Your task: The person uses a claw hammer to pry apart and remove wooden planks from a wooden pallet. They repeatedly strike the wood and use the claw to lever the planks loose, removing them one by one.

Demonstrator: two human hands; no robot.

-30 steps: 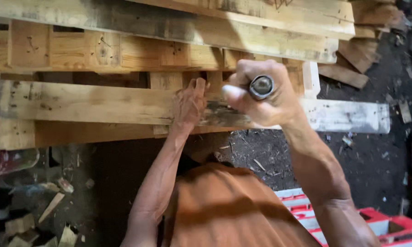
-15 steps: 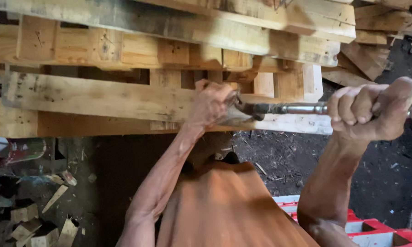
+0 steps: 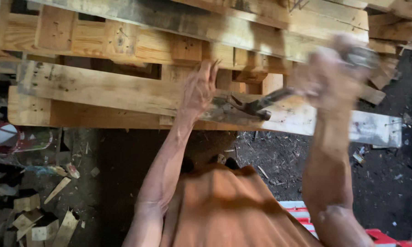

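My left hand (image 3: 199, 91) presses flat on a worn wooden pallet board (image 3: 101, 91), fingers spread and pointing up. My right hand (image 3: 331, 75), blurred by motion, grips the metal handle of a claw hammer (image 3: 254, 106). The hammer's head sits on the board just right of my left hand, claw end down against the wood. The board belongs to a stack of wooden pallets (image 3: 169, 32) in front of me.
Wood offcuts (image 3: 41, 215) litter the dark ground at lower left. A red and white container (image 3: 14, 137) lies at the left edge. A red plastic crate (image 3: 388, 235) shows at lower right. Loose planks (image 3: 388, 41) pile up at upper right.
My right hand has swung from in front of the board out to the right, then up and back, levering the hammer handle. My left hand stayed on the board, fingers now spread.
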